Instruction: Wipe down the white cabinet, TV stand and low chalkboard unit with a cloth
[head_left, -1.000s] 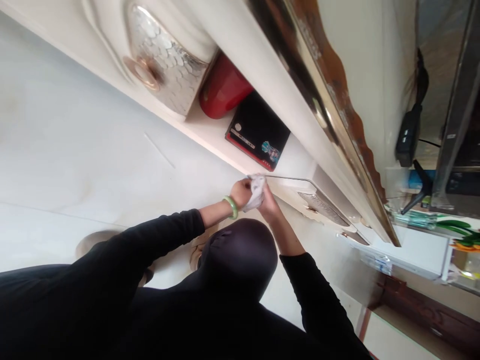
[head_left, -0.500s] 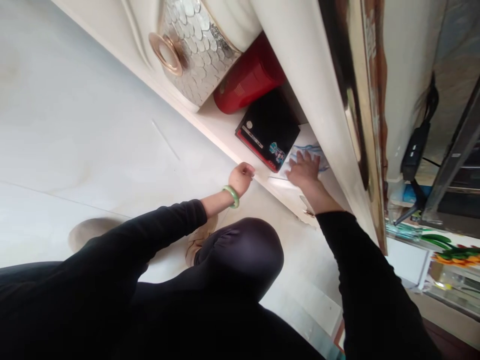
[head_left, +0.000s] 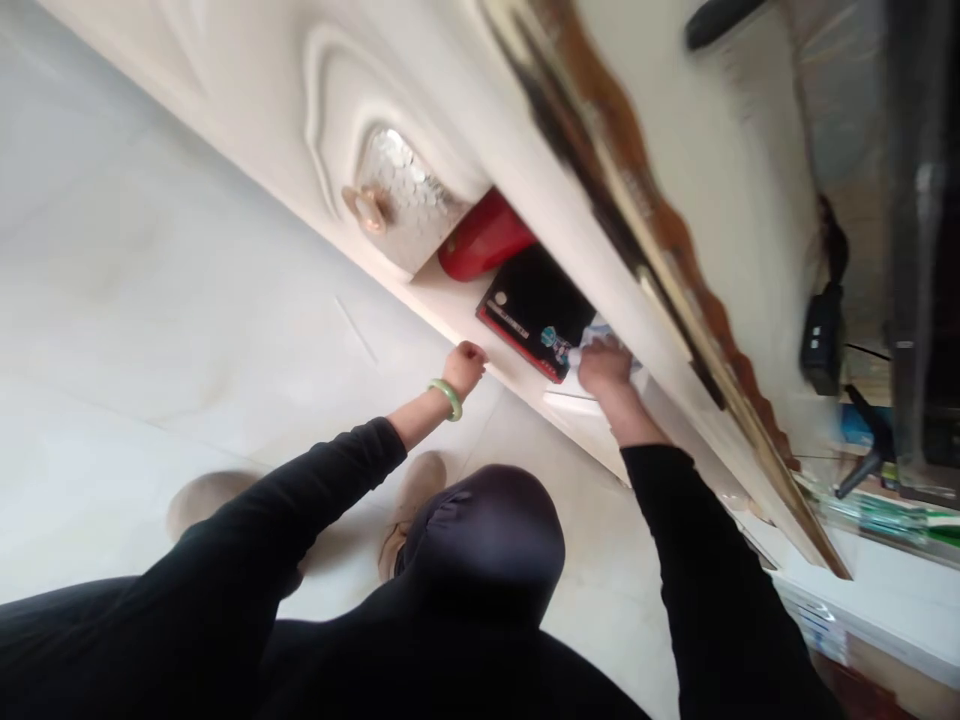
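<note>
My right hand [head_left: 604,368] is closed around a bunched white-and-blue cloth [head_left: 598,331] inside the low shelf [head_left: 457,308] of a cream cabinet. The cloth is thin and mostly hidden by the fingers; its exact kind is hard to tell. Directly left of that hand lies a flat black box [head_left: 536,305] with a red edge and stickers on it. My left hand [head_left: 465,368], with a green bangle [head_left: 447,399] at the wrist, hovers in front of the shelf edge. Its fingers are curled in, and nothing shows in them.
A red cylinder [head_left: 484,237] lies beyond the black box. Next to it is a silver scale-patterned cabinet front [head_left: 411,188] with a rose-gold knob [head_left: 366,208]. The cabinet's gold-trimmed upper edge [head_left: 660,260] overhangs on the right. My bent knee [head_left: 487,540] is close below.
My right hand has gone from spread flat on the white-and-blue cloth to closed with it bunched up. My left hand stays curled near the shelf edge. The view has shifted.
</note>
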